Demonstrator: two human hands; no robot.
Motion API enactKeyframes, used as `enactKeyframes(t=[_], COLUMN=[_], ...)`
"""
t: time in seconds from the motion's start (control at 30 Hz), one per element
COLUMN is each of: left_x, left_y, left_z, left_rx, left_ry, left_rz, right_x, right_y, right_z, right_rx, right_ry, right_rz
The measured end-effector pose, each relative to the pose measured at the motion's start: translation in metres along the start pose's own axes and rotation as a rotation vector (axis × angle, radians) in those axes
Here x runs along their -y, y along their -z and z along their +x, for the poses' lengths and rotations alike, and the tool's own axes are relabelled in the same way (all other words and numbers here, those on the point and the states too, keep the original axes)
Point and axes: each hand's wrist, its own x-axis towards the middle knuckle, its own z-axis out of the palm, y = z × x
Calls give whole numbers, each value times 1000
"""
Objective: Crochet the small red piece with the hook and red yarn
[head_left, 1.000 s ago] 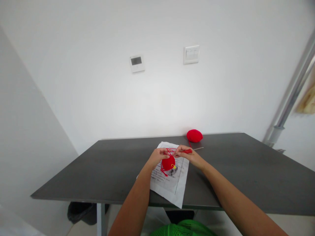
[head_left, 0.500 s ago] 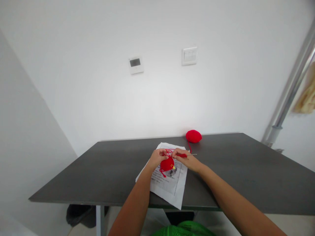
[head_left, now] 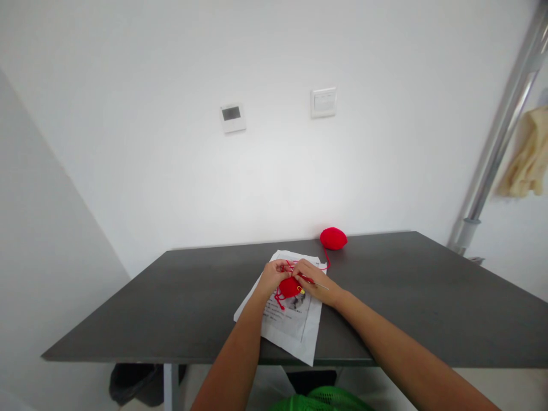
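My left hand (head_left: 271,275) is closed on a small red crocheted piece (head_left: 290,286) that carries a yellow marker, held just above a printed sheet of paper (head_left: 287,317). Red yarn loops over its fingers. My right hand (head_left: 314,276) pinches a crochet hook (head_left: 314,280) with a red handle, its tip at the crocheted piece and its metal end pointing right. A strand runs from the work to a red ball of yarn (head_left: 333,238) at the back edge of the dark table (head_left: 180,302).
The white wall behind carries a thermostat (head_left: 233,117) and a light switch (head_left: 323,102). A metal pole (head_left: 492,154) and a cream cloth (head_left: 526,160) stand at the right. Below the table's front edge sit a green basket (head_left: 325,399) and a dark bag (head_left: 132,382).
My right hand has drawn closer to the left hand, and the hook has tilted down so its metal end no longer points up to the right. The view has drifted slightly.
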Motion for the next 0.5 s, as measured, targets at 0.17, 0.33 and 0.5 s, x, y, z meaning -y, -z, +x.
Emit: enactKeyframes(t=[0.17, 0.33, 0.5], left_x=[-2, -2, -1], left_y=[0, 3, 5], left_z=[0, 1, 2], left_rx=[-38, -95, -82], left_ry=[15, 16, 69], left_rz=[-69, -87, -170], right_x=[-2, -3, -5], right_y=[2, 3, 1], right_z=[-3, -5, -4], right_rx=[-83, -56, -89], right_ry=[5, 24, 37], right_rz=[23, 34, 33])
